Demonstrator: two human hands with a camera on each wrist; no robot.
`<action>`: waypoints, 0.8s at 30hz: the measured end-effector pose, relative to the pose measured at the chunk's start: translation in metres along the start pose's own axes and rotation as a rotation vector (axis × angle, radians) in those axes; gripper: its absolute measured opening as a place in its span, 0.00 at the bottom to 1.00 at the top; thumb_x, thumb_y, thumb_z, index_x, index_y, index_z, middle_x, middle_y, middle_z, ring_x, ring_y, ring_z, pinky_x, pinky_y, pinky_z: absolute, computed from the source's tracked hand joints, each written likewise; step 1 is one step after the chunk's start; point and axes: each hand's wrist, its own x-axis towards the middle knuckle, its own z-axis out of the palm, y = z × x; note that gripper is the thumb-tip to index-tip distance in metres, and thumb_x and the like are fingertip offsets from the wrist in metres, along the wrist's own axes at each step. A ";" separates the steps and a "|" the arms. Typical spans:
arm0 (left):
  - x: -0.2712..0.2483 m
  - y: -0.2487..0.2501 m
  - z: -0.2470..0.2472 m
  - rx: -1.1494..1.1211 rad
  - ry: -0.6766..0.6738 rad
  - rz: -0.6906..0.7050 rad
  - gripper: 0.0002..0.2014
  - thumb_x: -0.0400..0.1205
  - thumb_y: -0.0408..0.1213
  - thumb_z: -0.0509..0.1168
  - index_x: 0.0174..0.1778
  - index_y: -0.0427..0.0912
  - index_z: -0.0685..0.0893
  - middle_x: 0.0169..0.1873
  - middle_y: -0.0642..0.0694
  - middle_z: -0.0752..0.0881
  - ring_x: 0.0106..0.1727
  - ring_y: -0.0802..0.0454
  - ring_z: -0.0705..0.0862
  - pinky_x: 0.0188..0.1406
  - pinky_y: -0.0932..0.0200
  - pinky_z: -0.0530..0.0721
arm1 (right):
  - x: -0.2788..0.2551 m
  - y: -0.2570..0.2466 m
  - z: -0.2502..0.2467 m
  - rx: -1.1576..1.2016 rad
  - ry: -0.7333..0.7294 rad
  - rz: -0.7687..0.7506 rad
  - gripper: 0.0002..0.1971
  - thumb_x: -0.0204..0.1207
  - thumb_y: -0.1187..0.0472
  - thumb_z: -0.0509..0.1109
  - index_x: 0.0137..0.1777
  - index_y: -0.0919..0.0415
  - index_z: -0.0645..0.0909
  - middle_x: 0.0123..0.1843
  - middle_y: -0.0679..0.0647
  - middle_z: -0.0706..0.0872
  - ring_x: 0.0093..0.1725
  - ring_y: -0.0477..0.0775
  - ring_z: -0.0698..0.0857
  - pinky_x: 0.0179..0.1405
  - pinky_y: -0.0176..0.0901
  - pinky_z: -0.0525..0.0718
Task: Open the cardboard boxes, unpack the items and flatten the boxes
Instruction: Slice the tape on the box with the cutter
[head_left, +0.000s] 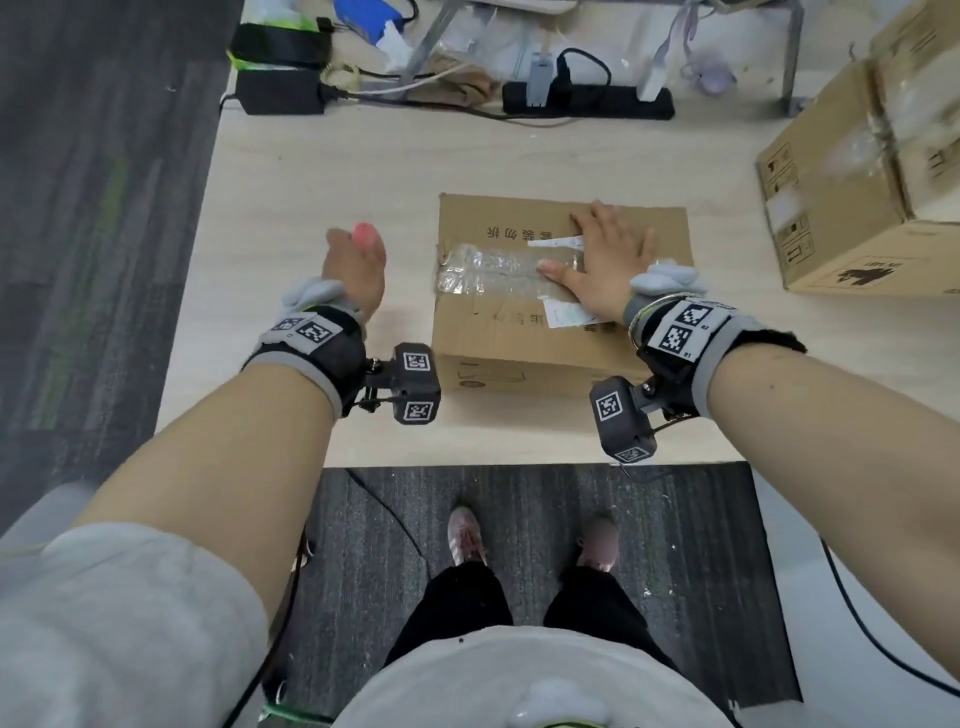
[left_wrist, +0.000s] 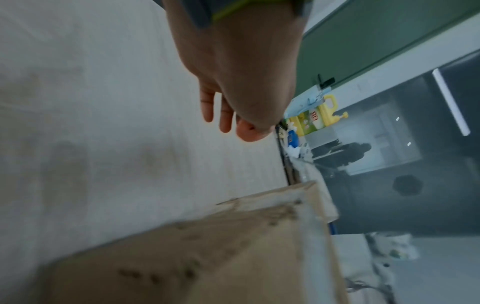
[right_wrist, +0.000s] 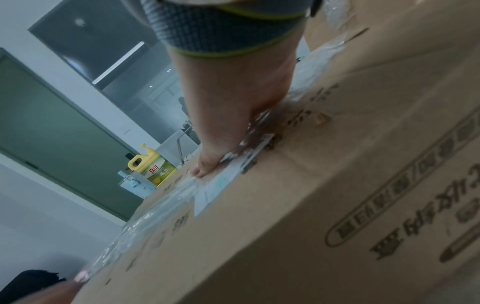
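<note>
Cardboard box (head_left: 524, 332), taped shut, on the table (head_left: 311, 182) before the power strip (head_left: 587, 101); right hand (head_left: 605, 265) lies flat on it, apparently steadying; left hand (head_left: 356, 270), empty with loosely bent fingers, hovers beside the box

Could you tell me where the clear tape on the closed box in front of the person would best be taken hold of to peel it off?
Probably at the left end of the clear tape, where it wrinkles and folds over the edge of the cardboard box. The left hand hangs free on that side, so it could come in from the left and pinch there, while the right hand lies flat on the lid, steadying it.
</note>
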 end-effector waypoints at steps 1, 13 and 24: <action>-0.004 0.012 -0.008 -0.087 0.039 0.071 0.22 0.89 0.46 0.48 0.66 0.30 0.69 0.55 0.32 0.81 0.57 0.37 0.80 0.49 0.54 0.71 | 0.002 -0.003 0.000 0.017 0.003 0.019 0.41 0.76 0.31 0.58 0.83 0.50 0.54 0.86 0.51 0.47 0.85 0.55 0.47 0.79 0.66 0.38; -0.079 0.072 0.053 0.052 -0.220 0.549 0.19 0.88 0.49 0.50 0.50 0.34 0.74 0.47 0.38 0.78 0.49 0.42 0.78 0.53 0.44 0.79 | 0.001 -0.007 -0.022 0.121 -0.052 0.014 0.29 0.82 0.42 0.57 0.78 0.57 0.64 0.81 0.57 0.63 0.81 0.61 0.61 0.78 0.60 0.56; -0.036 0.061 0.024 0.098 -0.425 0.550 0.17 0.88 0.48 0.52 0.69 0.44 0.71 0.60 0.49 0.76 0.61 0.50 0.76 0.61 0.52 0.72 | -0.015 -0.026 -0.011 0.183 -0.118 -0.039 0.32 0.83 0.41 0.57 0.80 0.59 0.61 0.84 0.59 0.57 0.84 0.61 0.50 0.80 0.58 0.47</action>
